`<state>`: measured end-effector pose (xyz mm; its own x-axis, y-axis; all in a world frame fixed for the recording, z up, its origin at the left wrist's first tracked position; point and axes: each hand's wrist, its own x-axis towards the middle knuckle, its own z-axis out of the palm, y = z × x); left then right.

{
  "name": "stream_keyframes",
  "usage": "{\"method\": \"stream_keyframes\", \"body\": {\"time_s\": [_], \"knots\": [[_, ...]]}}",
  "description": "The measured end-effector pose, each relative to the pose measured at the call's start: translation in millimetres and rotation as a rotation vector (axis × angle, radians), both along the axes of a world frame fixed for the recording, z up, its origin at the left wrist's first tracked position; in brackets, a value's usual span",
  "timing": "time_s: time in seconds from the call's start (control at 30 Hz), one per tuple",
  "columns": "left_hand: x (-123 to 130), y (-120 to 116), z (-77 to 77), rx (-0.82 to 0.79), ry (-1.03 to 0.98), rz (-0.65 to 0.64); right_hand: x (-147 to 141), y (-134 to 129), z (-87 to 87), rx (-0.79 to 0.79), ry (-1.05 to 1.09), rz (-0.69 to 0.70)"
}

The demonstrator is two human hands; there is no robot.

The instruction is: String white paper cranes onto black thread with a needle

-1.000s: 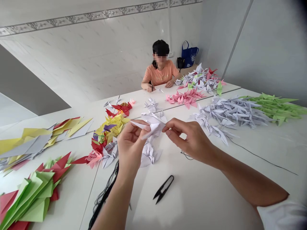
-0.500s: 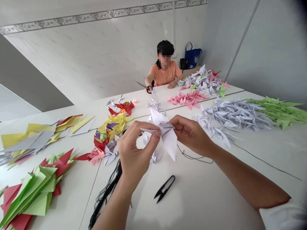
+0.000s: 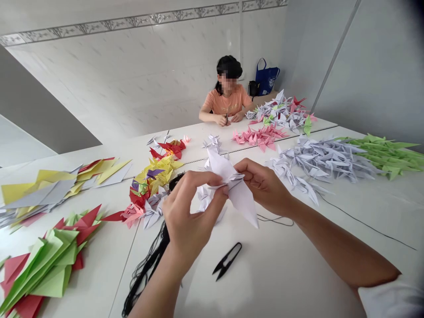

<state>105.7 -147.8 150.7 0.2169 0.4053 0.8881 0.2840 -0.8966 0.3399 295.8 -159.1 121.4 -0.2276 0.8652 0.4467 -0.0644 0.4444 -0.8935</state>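
Observation:
A folded white paper crane (image 3: 240, 194) is held up above the table between my two hands, its wings spread to the upper left and lower right. My left hand (image 3: 192, 212) pinches its left side between thumb and forefinger. On the right side, my right hand (image 3: 263, 183) grips the paper with its fingers curled. Black thread snips (image 3: 227, 261) lie on the table below the crane. A hank of black thread (image 3: 145, 269) runs beside and partly behind my left forearm. More white cranes (image 3: 204, 198) sit behind my hands, partly hidden.
Green and red folded papers (image 3: 49, 260) and yellow and grey sheets (image 3: 43, 190) lie left. Colourful cranes (image 3: 162, 168) stretch along the centre left. White cranes (image 3: 324, 157), green cranes (image 3: 387, 152) and pink cranes (image 3: 260, 134) are at the right. A person (image 3: 227, 101) sits across the table.
The crane has turned in my fingers, its lower wing now pointing further right. The person opposite has lowered the hand that held up scissors and drawn it in to the table.

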Motion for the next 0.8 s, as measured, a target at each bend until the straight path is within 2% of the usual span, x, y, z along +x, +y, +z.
{"method": "stream_keyframes", "body": {"time_s": [0.2,0.43,0.57,0.73,0.8], "knots": [[-0.5,-5.4,-0.8,0.179,0.067,0.089,-0.2,0.9,0.6,0.044,-0.027,-0.008],[-0.4,-7.1,-0.1,0.2,0.088,0.12,-1.3,0.9,-1.6,0.106,-0.042,-0.052],[0.7,-8.1,2.7,0.149,0.106,0.1,-2.1,-4.5,-1.6,0.123,-0.046,-0.053],[-2.8,-7.4,6.6,0.01,0.101,0.047,0.0,-6.1,1.1,0.388,-0.241,-0.163],[-4.3,-6.4,7.2,-0.094,0.109,0.031,1.4,-4.6,1.0,0.444,-0.301,-0.209]]}}
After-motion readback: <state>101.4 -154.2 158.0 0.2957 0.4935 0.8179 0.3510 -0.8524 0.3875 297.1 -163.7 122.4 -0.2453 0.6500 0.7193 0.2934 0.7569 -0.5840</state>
